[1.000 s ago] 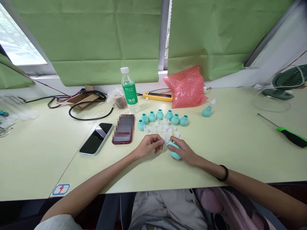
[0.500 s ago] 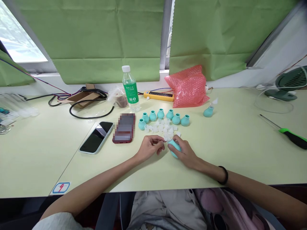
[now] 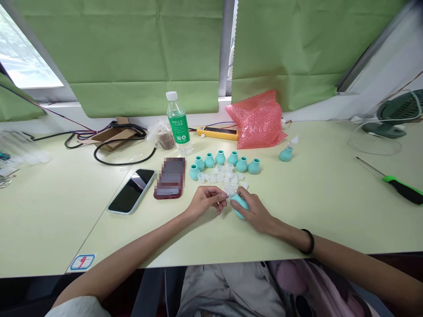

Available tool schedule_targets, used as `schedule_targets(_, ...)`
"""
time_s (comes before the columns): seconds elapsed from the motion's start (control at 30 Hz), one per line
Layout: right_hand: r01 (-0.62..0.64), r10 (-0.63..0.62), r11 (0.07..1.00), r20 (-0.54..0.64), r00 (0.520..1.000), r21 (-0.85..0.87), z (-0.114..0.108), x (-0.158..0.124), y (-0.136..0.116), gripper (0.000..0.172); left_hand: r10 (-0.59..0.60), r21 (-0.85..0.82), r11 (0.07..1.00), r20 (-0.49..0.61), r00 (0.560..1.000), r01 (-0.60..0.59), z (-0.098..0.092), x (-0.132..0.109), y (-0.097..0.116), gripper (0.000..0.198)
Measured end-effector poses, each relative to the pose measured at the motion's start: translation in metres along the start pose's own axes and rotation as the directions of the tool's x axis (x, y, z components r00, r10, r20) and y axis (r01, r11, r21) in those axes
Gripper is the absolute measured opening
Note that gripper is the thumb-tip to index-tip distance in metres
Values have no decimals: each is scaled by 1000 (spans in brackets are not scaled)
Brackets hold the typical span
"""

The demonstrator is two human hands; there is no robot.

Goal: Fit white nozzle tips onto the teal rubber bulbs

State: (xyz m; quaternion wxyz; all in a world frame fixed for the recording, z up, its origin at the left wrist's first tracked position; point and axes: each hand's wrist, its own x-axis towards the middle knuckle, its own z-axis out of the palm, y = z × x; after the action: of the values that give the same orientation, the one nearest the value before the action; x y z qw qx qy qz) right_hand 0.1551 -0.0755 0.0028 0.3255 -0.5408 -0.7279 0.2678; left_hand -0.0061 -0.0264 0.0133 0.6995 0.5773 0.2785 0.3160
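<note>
My right hand [image 3: 254,209] is wrapped round a teal rubber bulb [image 3: 240,205], thumb on the near side and forefinger over the top. Close on its left, my left hand [image 3: 208,201] has thumb and forefinger pinched together beside the bulb's mouth. Whatever is in that pinch is too small to make out. A translucent white plastic piece [image 3: 229,189] shows just past the fingertips. Beyond the hands lies a loose pile of small white plastic pieces [image 3: 220,175]. Several more teal bulbs [image 3: 220,157] stand in an arc behind the pile, necks up and open.
At the right, one teal bulb [image 3: 286,154] bears a white nozzle [image 3: 294,140]. Two phones [image 3: 131,192] lie left of the pile. Behind stand a water bottle [image 3: 179,125], a yellow tool [image 3: 218,133] and a red bubble-wrap bag [image 3: 257,121]. A screwdriver [image 3: 393,181] lies far right.
The view has shifted slightly. My left thumb and fingertips have moved a little at the bulb's mouth; my right hand keeps the same hold on the bulb.
</note>
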Motion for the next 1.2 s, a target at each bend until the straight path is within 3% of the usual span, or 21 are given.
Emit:
schedule_targets(0.1, -14, 11, 997, -39, 999, -79, 0, -1, 0, 19, -2, 21, 1000, -17, 1000, 3, 2, 0, 1, 22)
schedule_targets(0.3, -53, 33, 982, -111, 993, -180, 2, 0, 0, 19, 21, 91, 996, -192, 981, -4, 5, -2, 0, 27)
schedule_targets(0.57, 3, -32, 961, -102, 994, -276, 2, 0, 0, 18, -109, -86, 992, -158, 981, 96, 5, -4, 1, 21)
schedule_targets(0.63, 13, -26, 987, -80, 996, -162, 1, 0, 0, 18, -141, -148, 982, -139, 980, 120, 4, -4, 1, 17)
schedule_targets(0.73, -74, 64, 971, 49, 997, 229, -1, 0, -3, 21, -164, -221, 965, -96, 982, 140, 3, -4, 2, 12)
schedule_targets(0.87, -277, 137, 742, 267, 954, 611, -3, 3, -4, 25, -141, -189, 972, -11, 990, 137, -1, -1, 5, 11)
schedule_targets(0.93, -293, 159, 646, 251, 955, 705, -5, 6, -3, 27, -110, -95, 990, -12, 994, 108, -5, 0, 4, 10)
schedule_targets(1.0, -268, 199, 592, 185, 963, 760, -8, 8, -1, 28, -37, 108, 993, -41, 998, 41, -11, 2, 2, 9)
schedule_targets(1.07, -236, 218, 605, 126, 968, 760, -11, 9, 0, 26, 123, 435, 897, -81, 989, -76, -17, 5, -2, 9)
schedule_targets(1.13, -223, 198, 657, 121, 973, 720, -12, 8, 0, 24, 300, 750, 644, -70, 951, -148, -23, 8, -6, 10)
schedule_targets(1.2, -227, 168, 704, 152, 974, 673, -10, 7, -1, 24, 371, 908, 395, -17, 929, -141, -29, 12, -10, 15)
